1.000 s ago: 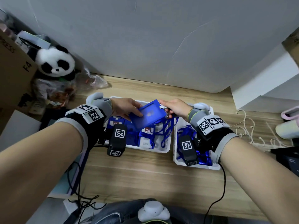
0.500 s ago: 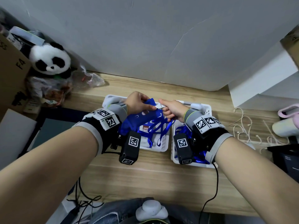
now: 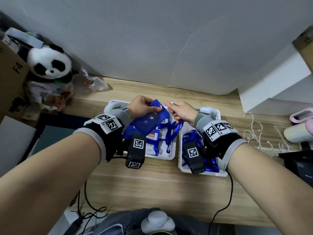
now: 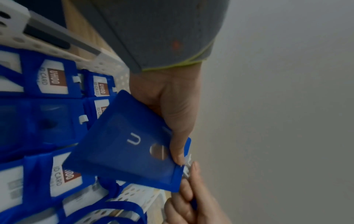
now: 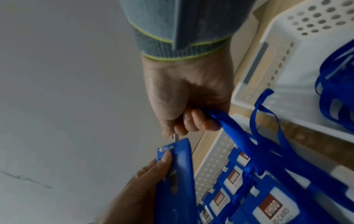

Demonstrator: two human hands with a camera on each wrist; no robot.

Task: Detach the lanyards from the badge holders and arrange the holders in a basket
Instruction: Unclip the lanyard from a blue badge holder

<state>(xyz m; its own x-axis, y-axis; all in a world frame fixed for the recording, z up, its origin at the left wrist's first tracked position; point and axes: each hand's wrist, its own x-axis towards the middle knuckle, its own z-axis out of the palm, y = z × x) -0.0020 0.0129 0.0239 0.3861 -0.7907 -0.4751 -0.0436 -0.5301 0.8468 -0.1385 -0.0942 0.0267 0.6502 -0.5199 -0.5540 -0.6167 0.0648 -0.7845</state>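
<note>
The left hand (image 3: 142, 106) grips a blue holder (image 3: 151, 118) above the left basket (image 3: 170, 156), the thumb lying flat along the holder's back face and its tip reaching the top edge, next to the small white clip (image 4: 186, 164) — the other fingers are behind the holder and mostly hidden. In the left wrist view the holder (image 4: 124, 150) is tilted, back side toward the camera, with a "U" mark and a round cut-out near the thumb. The right hand (image 3: 182, 111) meets it at that same corner: thumb and forefinger are pinched together on the clip at the holder's edge, while the lower fingers (image 5: 199, 121) are curled round the blue lanyard (image 5: 247, 141). From that fist the lanyard hangs in loops down over the left basket and the holders lying in it, several showing "UHOO ID CARD" inserts (image 5: 272, 207). Whether the clip has come free of the holder's slot cannot be told; the two sit touching or just apart. The right basket (image 3: 220, 174), beside the left one on the wooden counter (image 3: 152, 187), holds a heap of loose blue lanyards (image 3: 192, 136). A panda toy (image 3: 49, 62) sits at the counter's far left.
</note>
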